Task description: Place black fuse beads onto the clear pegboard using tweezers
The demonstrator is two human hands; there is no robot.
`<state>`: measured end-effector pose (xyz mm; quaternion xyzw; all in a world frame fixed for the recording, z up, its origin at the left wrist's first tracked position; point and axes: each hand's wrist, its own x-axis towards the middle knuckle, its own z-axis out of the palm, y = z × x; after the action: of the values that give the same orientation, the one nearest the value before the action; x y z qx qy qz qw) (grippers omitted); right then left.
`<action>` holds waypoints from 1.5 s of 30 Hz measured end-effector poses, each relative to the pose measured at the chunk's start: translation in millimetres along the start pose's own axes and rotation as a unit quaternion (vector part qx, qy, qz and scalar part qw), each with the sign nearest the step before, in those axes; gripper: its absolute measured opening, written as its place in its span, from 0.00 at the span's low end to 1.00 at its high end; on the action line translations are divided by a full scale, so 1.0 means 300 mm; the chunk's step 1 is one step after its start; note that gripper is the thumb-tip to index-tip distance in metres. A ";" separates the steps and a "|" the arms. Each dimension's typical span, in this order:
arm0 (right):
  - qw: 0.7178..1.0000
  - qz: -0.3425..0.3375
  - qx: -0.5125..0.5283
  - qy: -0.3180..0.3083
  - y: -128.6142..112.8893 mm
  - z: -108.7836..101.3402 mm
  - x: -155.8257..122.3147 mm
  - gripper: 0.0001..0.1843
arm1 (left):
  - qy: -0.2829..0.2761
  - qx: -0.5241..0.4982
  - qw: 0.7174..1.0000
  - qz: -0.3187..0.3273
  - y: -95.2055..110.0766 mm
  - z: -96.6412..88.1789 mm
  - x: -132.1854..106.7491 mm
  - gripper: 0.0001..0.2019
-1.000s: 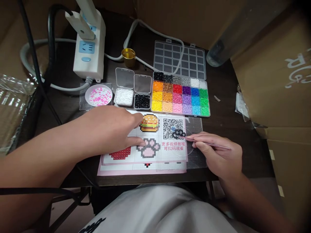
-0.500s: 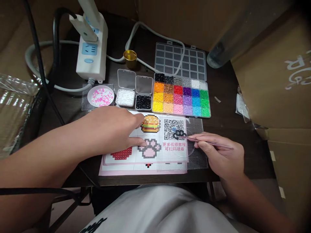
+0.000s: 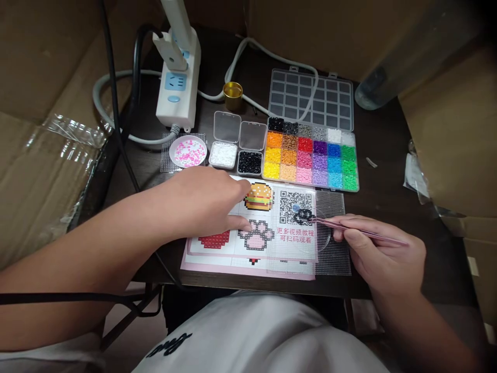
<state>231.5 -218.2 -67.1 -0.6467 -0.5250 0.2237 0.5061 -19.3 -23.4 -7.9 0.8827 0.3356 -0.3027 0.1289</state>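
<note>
Dark worktop [image 3: 388, 181], little changed.
Left hand [image 3: 205, 202] stayed pressed flat on the pattern sheet [image 3: 236, 254]; right hand [image 3: 384, 254] kept pinching tweezers [image 3: 357, 230] at the black beads [image 3: 303, 215].

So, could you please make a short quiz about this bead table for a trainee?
1. True or false: the right hand holds tweezers.
2. The left hand rests on: A) the pattern sheet, B) the power strip, C) the gold cap.
3. Fill in: the round dish holds white and ___ beads.
Key: 1 true; 2 A; 3 pink.
</note>
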 end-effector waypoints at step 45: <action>0.981 0.049 0.098 -0.159 -0.150 0.336 0.438 0.06 | 0.057 -0.038 0.997 0.038 0.003 0.009 -0.043 0.28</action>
<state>174.3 -59.6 -34.4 -0.5748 -0.5418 0.3992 0.4654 -27.5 -31.9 -2.0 0.9052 0.3195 -0.2336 0.1545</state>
